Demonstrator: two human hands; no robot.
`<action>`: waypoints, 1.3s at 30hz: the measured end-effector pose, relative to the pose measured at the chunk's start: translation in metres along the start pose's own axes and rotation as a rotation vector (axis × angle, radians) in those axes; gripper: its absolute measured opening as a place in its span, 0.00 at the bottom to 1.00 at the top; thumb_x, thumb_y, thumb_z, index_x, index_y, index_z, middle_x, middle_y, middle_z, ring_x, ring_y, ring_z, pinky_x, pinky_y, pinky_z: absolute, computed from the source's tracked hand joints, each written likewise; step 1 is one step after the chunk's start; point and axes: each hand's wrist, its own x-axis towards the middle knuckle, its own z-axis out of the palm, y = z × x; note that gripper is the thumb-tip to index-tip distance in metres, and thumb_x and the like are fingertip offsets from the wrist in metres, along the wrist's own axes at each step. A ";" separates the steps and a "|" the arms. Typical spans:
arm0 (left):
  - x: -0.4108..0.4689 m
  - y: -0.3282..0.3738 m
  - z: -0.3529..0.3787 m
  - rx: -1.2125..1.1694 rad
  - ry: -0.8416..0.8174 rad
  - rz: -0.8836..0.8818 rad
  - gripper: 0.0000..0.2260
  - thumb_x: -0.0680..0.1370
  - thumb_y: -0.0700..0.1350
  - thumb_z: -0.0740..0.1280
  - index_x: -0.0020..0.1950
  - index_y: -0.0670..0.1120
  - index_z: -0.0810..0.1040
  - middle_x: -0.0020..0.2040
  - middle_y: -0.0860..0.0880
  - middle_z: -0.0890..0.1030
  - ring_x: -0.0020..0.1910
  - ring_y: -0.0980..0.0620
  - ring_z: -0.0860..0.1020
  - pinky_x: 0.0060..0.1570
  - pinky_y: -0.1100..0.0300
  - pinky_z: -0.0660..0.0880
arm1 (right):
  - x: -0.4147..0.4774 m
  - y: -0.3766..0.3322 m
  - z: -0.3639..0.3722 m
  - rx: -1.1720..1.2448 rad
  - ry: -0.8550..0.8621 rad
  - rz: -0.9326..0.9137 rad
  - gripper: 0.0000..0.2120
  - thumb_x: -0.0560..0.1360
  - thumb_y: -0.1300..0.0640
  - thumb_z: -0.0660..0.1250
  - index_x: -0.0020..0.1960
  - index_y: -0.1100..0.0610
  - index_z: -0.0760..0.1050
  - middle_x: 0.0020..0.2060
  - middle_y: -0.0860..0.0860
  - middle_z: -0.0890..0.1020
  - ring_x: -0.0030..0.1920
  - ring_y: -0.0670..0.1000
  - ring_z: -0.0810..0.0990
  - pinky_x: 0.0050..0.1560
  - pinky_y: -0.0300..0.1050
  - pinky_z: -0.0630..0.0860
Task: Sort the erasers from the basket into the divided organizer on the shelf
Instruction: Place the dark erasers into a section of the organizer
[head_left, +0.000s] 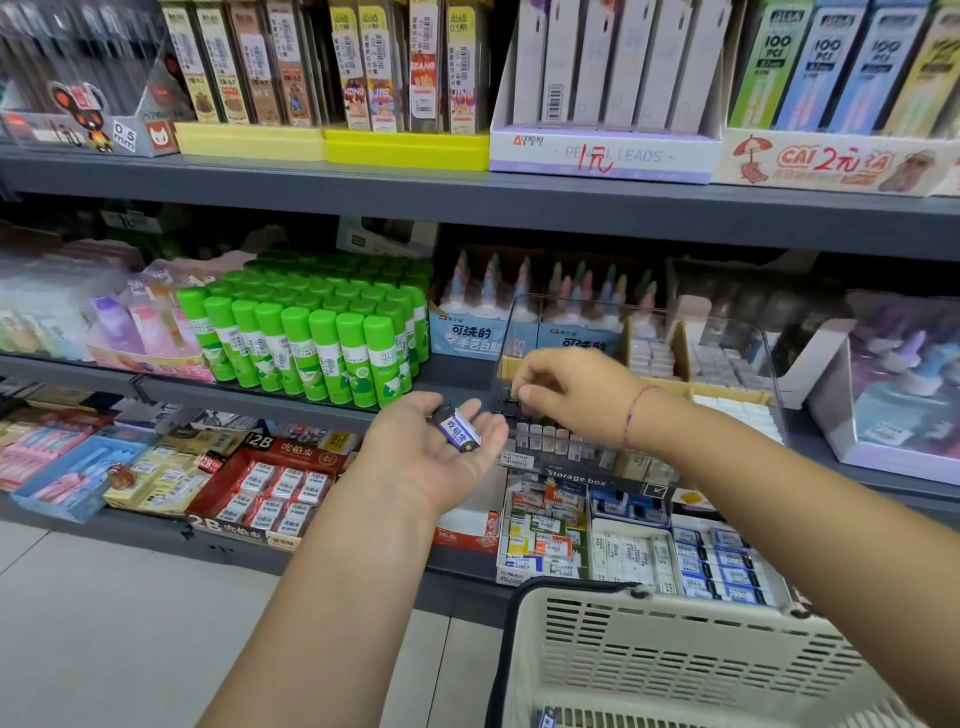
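My left hand lies palm up in front of the shelf, and an eraser in a blue and white sleeve rests on its fingers. My right hand reaches into the front left part of the clear divided organizer with its fingers curled and pinched; what they pinch is too small to tell. Rows of small erasers stand in that front compartment. The cream plastic basket sits at the bottom right, with one blue eraser showing at its bottom.
Green glue sticks stand left of the organizer on the same shelf. Boxes of erasers fill the lower shelf under it, red 2B eraser boxes further left. A purple display box sits at the right.
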 end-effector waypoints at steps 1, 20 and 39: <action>0.000 -0.001 0.001 0.011 -0.017 -0.007 0.16 0.83 0.45 0.57 0.58 0.32 0.73 0.61 0.36 0.73 0.64 0.41 0.73 0.59 0.50 0.72 | -0.001 -0.003 -0.005 0.063 0.058 -0.034 0.03 0.78 0.56 0.64 0.48 0.50 0.76 0.42 0.45 0.79 0.44 0.45 0.77 0.49 0.41 0.74; 0.002 -0.012 0.011 0.945 0.080 0.496 0.18 0.81 0.58 0.56 0.49 0.45 0.76 0.49 0.45 0.80 0.47 0.46 0.80 0.51 0.52 0.79 | -0.003 0.002 -0.031 0.608 0.046 0.062 0.08 0.69 0.62 0.74 0.43 0.59 0.75 0.30 0.52 0.76 0.28 0.49 0.74 0.30 0.39 0.73; 0.028 -0.021 -0.005 0.831 0.078 0.246 0.28 0.80 0.59 0.59 0.74 0.43 0.64 0.73 0.44 0.67 0.64 0.48 0.73 0.56 0.57 0.72 | 0.000 0.010 0.015 0.110 -0.060 0.133 0.11 0.75 0.54 0.68 0.57 0.52 0.74 0.41 0.50 0.83 0.39 0.48 0.79 0.45 0.42 0.75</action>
